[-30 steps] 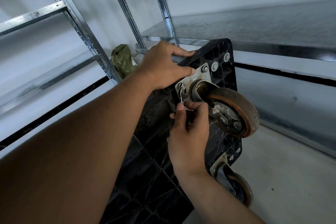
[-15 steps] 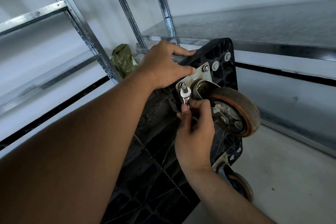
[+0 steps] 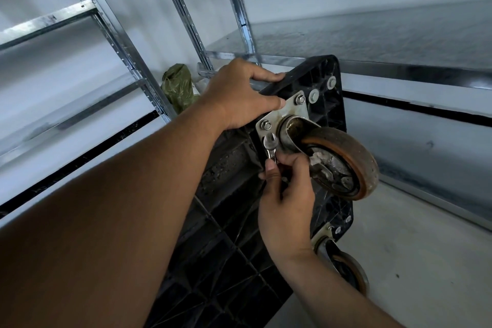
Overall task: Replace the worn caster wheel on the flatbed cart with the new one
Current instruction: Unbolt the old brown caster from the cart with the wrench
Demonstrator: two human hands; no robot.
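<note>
While sitting bolted at the top corner of the black ribbed plastic flatbed cart [image 3: 231,221], showing plenty of wear: worn caster wheel with scuffed orange-brown tread and grimy grey hub [image 3: 343,162]. Looking dulled along the rim and dirty inside the fork. Hanging from a stained rectangular silver mounting plate [image 3: 286,112], with two hex bolts [image 3: 265,124] showing plainly and any others hidden behind fork and hand.

Pinching a small silver open-ended wrench [image 3: 270,145] in the right hand [image 3: 287,194], fingers curled round its shank, head pointing up just below the plate's lower-left bolt. Not possible to tell whether biting on anything. Gripping the cart's upper edge with the left hand [image 3: 239,96], thumb reaching toward the plate, steadying the cart as it stands on edge.

Judging by this, working through removal: undoing the plate's fasteners, wheel not yet off, no new wheel in view. Calling next for seating the wrench squarely on a bolt head and turning in short strokes, with little room beside the fork, while bracing against tipping.

Further out, sitting low on the same edge: a second orange-rimmed caster [image 3: 346,266]. Lying behind the left hand: a crumpled olive-green plastic bag [image 3: 178,88]. Standing around: galvanised steel shelving [image 3: 127,61], over a pale grey floor [image 3: 412,261].
</note>
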